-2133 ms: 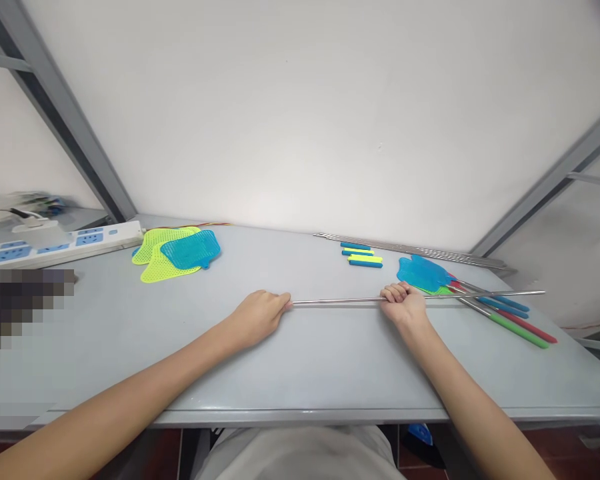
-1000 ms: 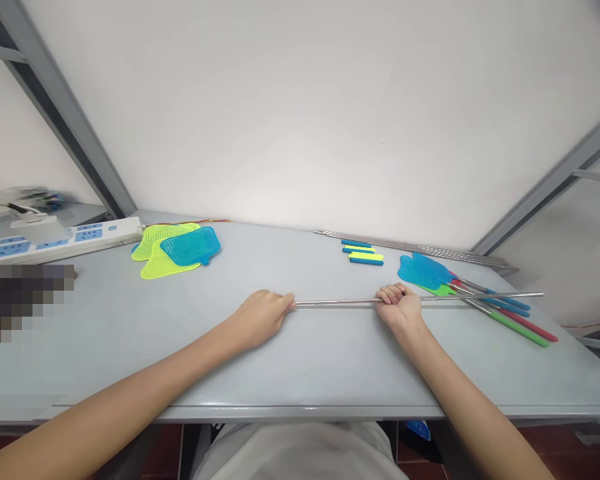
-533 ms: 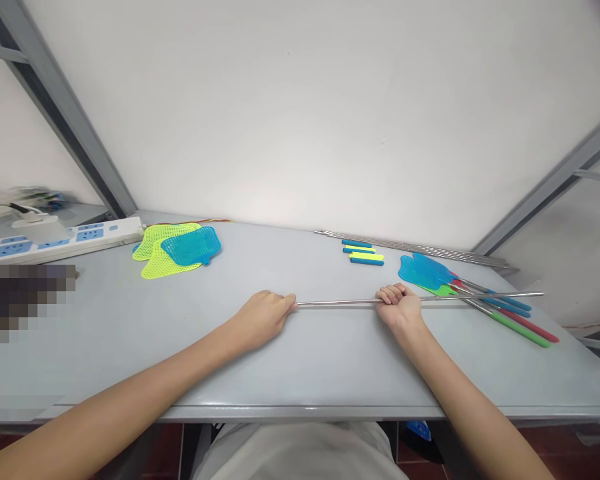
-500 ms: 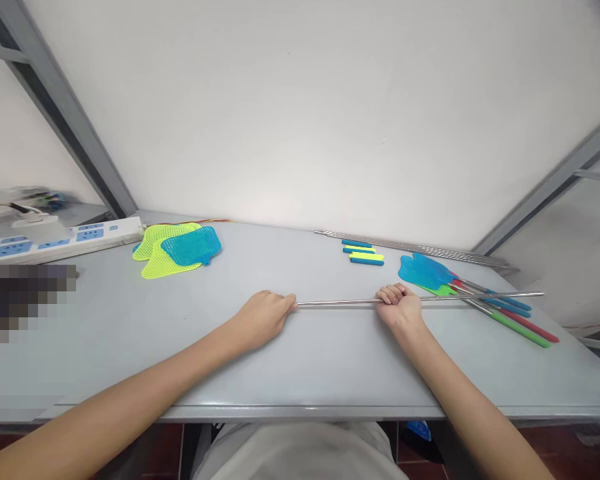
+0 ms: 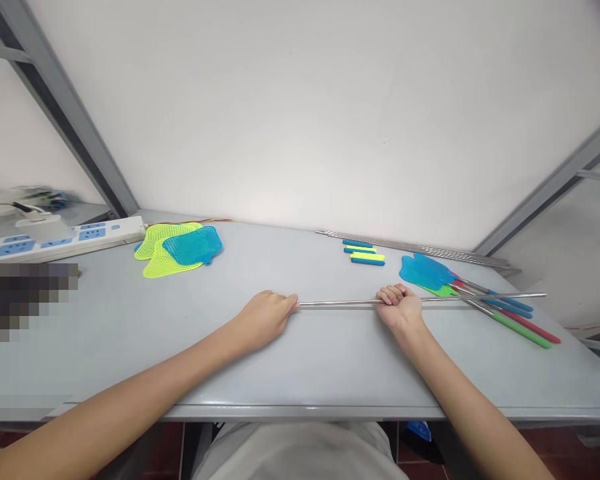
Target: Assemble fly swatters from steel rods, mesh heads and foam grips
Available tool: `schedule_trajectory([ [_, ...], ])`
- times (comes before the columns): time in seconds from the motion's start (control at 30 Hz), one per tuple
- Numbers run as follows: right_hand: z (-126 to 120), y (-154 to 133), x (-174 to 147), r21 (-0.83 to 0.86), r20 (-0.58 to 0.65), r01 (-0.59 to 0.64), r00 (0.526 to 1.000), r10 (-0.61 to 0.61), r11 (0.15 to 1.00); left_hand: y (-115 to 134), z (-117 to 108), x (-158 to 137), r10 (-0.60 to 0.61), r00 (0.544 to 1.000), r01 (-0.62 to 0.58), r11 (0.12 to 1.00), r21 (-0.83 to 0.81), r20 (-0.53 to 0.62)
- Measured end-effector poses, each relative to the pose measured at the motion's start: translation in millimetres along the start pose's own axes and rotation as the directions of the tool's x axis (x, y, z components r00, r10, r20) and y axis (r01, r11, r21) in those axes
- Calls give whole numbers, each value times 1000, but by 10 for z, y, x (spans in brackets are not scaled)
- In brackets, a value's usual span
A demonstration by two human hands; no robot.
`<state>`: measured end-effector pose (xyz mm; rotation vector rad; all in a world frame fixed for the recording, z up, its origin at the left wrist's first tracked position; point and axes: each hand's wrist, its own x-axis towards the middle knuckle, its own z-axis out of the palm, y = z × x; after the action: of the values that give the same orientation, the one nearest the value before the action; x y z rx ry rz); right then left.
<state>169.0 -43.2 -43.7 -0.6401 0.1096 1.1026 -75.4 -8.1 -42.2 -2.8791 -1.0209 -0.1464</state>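
Observation:
A thin metal rod (image 5: 337, 303) runs sideways above the grey table. My left hand (image 5: 269, 319) is closed round its left end, knuckles up; whatever lies inside that fist is hidden. With curled fingers, my right hand (image 5: 399, 305) grips the rod near its middle, palm turned up. The rod's free end reaches right, over several fly swatters with blue, red and green handles. Their blue swatter head (image 5: 427, 270) lies on top, just beyond my right hand. Short blue and yellow grip sleeves (image 5: 364, 253) lie in a small group behind the rod.
Loose yellow-green swatter heads (image 5: 170, 265) and a blue one (image 5: 194, 245) overlap at the back left. A white power strip (image 5: 80, 237) sits left of them. A bundle of metal rods (image 5: 415, 248) lies along the wall. Grey metal posts (image 5: 77, 110) frame the table.
Almost nothing differs. The whole view has shifted by a few pixels, and both hands keep the same hold on the rod.

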Motion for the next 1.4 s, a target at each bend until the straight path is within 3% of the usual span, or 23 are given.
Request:
schedule_trajectory([
  [1.4, 34, 13, -28, -44, 20, 4, 1000, -3, 999, 95, -23, 12, 5, 1000, -4, 999, -42, 12],
])
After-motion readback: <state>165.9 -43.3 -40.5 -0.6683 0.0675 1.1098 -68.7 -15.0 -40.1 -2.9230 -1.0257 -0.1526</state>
